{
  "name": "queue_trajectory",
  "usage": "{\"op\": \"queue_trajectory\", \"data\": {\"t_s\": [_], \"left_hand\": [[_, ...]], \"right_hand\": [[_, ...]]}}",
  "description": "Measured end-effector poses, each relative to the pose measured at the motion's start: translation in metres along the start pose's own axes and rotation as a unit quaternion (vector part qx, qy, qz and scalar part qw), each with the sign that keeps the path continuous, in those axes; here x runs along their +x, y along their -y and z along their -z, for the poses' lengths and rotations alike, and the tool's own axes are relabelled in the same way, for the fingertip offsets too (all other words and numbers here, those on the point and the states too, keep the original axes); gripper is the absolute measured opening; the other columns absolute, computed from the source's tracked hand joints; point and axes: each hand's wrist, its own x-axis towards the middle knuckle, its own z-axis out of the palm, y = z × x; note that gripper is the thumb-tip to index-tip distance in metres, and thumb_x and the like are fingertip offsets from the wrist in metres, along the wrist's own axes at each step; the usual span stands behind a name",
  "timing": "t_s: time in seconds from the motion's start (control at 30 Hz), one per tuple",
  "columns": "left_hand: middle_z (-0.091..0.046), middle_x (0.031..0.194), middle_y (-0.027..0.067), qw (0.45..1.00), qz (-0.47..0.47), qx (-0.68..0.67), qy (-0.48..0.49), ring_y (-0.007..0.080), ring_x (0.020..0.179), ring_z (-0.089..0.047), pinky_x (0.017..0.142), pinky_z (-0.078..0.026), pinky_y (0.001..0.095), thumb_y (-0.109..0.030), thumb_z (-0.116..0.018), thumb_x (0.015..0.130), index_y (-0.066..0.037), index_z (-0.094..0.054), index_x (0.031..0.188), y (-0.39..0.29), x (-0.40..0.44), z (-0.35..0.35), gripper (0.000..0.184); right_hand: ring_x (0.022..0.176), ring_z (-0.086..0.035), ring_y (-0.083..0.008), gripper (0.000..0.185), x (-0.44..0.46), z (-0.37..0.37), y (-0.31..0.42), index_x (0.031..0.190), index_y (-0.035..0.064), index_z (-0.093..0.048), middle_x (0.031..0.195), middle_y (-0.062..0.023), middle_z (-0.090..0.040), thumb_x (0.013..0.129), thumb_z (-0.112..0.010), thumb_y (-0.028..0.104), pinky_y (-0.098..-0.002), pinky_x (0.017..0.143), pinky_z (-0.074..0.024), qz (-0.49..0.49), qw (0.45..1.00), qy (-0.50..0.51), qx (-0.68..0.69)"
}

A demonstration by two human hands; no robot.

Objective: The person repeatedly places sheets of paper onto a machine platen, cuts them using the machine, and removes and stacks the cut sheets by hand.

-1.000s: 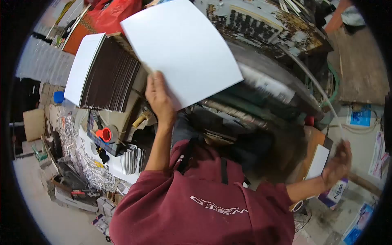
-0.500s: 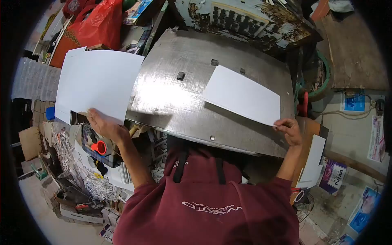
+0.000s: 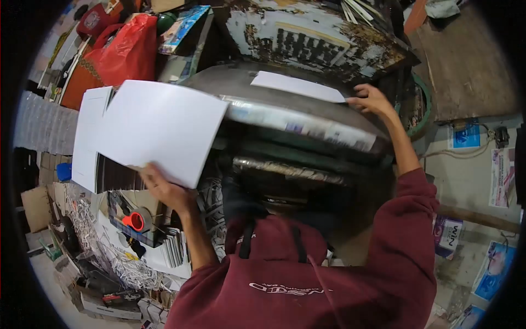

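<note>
From my end of the head camera I have both hands well apart. The left hand [image 3: 167,192] is clamped on the lower edge of a large white sheet [image 3: 164,131], which overlaps a stack of sheets [image 3: 90,140] with a white top and dark edges. The right hand [image 3: 372,101] pinches the near right corner of a narrow white sheet [image 3: 296,86] over the dark metal surface [image 3: 224,79] ahead of me; I cannot tell whether that sheet rests flat there or hangs just above.

The surface is tilted and blurred, its front edge [image 3: 329,131] bright and patched with labels. Behind it I see a worn panel [image 3: 246,27], its pale paint peeling to rusty brown, with a framed block of dark pieces [image 3: 309,48] at its middle. Thin strips [image 3: 356,11] lie along its top.

The room is crowded. On my far left, a red plastic bag [image 3: 131,52] sits near a colourful magazine [image 3: 186,27]. Below the stack I make out a tape roll [image 3: 138,219] with an orange-red core, a row of pale cards [image 3: 174,244] and a heap of shredded paper [image 3: 118,255]. To my right are a green hoop [image 3: 424,104], a brown board [image 3: 463,71], a purple-and-white box [image 3: 449,236] lettered WIN and blue printed sheets [image 3: 496,268] on the grey floor [image 3: 466,186].
</note>
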Motion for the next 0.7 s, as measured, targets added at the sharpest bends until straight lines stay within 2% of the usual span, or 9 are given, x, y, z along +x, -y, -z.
{"op": "queue_trajectory", "data": {"t_s": [0.07,0.2,0.23,0.27,0.3,0.47,0.53,0.6,0.7], "left_hand": [[-0.059,0.101,0.0061,0.997,-0.010,0.002,0.079,0.0126,0.088,-0.054,0.079,-0.046,0.0264,-0.019,-0.053,0.104,0.002,-0.057,0.106,0.005,-0.016,-0.009,0.022],[-0.058,0.091,-0.0011,0.966,0.136,-0.045,0.215,0.0064,0.079,-0.055,0.071,-0.048,0.0233,-0.022,-0.058,0.102,-0.006,-0.060,0.106,-0.021,-0.063,-0.060,0.017],[-0.059,0.091,-0.0016,0.954,0.164,-0.074,0.241,0.0063,0.077,-0.055,0.069,-0.048,0.0232,-0.022,-0.058,0.102,-0.005,-0.060,0.106,-0.019,-0.075,-0.070,0.017],[-0.059,0.090,-0.0020,0.938,0.191,-0.105,0.271,0.0062,0.075,-0.055,0.066,-0.048,0.0232,-0.023,-0.058,0.101,-0.005,-0.060,0.106,-0.017,-0.087,-0.080,0.018],[-0.059,0.091,-0.0014,0.920,0.228,-0.135,0.288,0.0068,0.076,-0.055,0.066,-0.049,0.0235,-0.023,-0.057,0.102,-0.005,-0.060,0.107,-0.022,-0.100,-0.092,0.019],[-0.063,0.112,0.0098,0.822,0.346,-0.136,0.432,0.0169,0.106,-0.060,0.099,-0.050,0.0359,-0.019,-0.051,0.103,0.002,-0.057,0.123,-0.026,-0.158,-0.114,0.030],[-0.057,0.136,0.0177,0.724,0.230,-0.041,0.649,0.0225,0.128,-0.052,0.111,-0.036,0.0324,-0.014,-0.042,0.106,0.004,-0.038,0.147,-0.006,-0.169,-0.104,0.045],[-0.050,0.146,0.0196,0.703,0.104,-0.070,0.701,0.0229,0.135,-0.048,0.111,-0.033,0.0312,-0.008,-0.037,0.105,0.000,-0.029,0.153,-0.019,-0.187,-0.108,0.049],[-0.047,0.150,0.0159,0.711,0.140,-0.010,0.689,0.0240,0.133,-0.051,0.110,-0.035,0.0331,-0.010,-0.039,0.106,-0.007,-0.022,0.158,-0.019,-0.192,-0.102,0.054]], "right_hand": [[0.099,-0.067,-0.0258,0.080,0.005,0.006,-0.001,0.140,0.0048,-0.050,0.131,-0.0181,-0.058,0.076,-0.086,0.037,-0.0354,0.082,-0.0555,0.231,0.847,-0.293,-0.379],[0.102,-0.066,-0.0277,0.066,-0.104,-0.036,0.110,0.128,0.0051,-0.061,0.120,-0.0145,-0.066,0.075,-0.086,0.033,-0.0351,0.082,-0.0553,0.339,0.886,-0.317,0.002],[0.104,-0.066,-0.0262,0.058,-0.142,-0.061,0.120,0.122,0.0052,-0.064,0.116,-0.0139,-0.068,0.075,-0.086,0.032,-0.0345,0.084,-0.0548,0.291,0.924,-0.249,0.003],[0.104,-0.067,-0.0258,0.060,-0.170,-0.087,0.129,0.125,0.0079,-0.064,0.117,-0.0130,-0.067,0.074,-0.085,0.032,-0.0325,0.084,-0.0563,0.437,0.872,-0.219,-0.006],[0.106,-0.067,-0.0270,0.055,-0.196,-0.116,0.131,0.126,0.0092,-0.064,0.118,-0.0130,-0.067,0.077,-0.082,0.027,-0.0333,0.084,-0.0571,0.440,0.866,-0.221,-0.088],[0.112,-0.066,-0.0282,0.042,-0.219,-0.131,0.050,0.127,0.0118,-0.063,0.119,-0.0151,-0.067,0.089,-0.060,-0.003,-0.0392,0.085,-0.0584,0.383,0.876,-0.253,-0.147],[0.098,-0.071,-0.0295,0.034,-0.232,-0.117,0.005,0.125,0.0075,-0.062,0.108,-0.0177,-0.070,0.092,-0.056,0.000,-0.0400,0.078,-0.0589,0.277,0.928,-0.249,-0.018],[0.088,-0.073,-0.0328,0.032,-0.254,-0.094,-0.050,0.128,0.0045,-0.059,0.099,-0.0202,-0.070,0.097,-0.050,0.004,-0.0410,0.070,-0.0579,0.068,0.954,-0.292,0.005],[0.084,-0.072,-0.0362,0.032,-0.310,-0.051,-0.142,0.129,0.0030,-0.056,0.104,-0.0208,-0.069,0.098,-0.046,0.006,-0.0428,0.067,-0.0566,-0.058,0.838,-0.536,-0.080]]}}
